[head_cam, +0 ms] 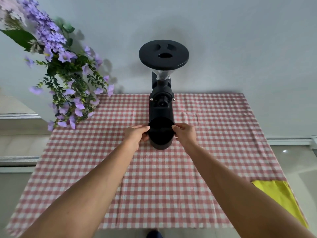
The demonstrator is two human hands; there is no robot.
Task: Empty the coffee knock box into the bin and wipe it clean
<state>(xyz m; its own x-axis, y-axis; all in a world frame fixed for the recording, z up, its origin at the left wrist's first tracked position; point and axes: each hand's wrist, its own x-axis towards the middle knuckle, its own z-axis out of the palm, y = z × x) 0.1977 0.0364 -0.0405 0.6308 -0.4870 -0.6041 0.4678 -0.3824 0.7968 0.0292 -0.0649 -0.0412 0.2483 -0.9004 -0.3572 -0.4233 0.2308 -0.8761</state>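
Note:
A black round knock box stands on the red-and-white checked tablecloth, right in front of a black coffee grinder. My left hand grips its left side and my right hand grips its right side, fingers at the rim. The inside of the box is dark and its contents cannot be made out. A yellow cloth lies at the table's right front corner.
The grinder's wide black hopper lid rises against the grey wall. Purple artificial flowers hang over the table's back left corner. Pale floor shows at both sides. A dark shoe tip sits below the front edge.

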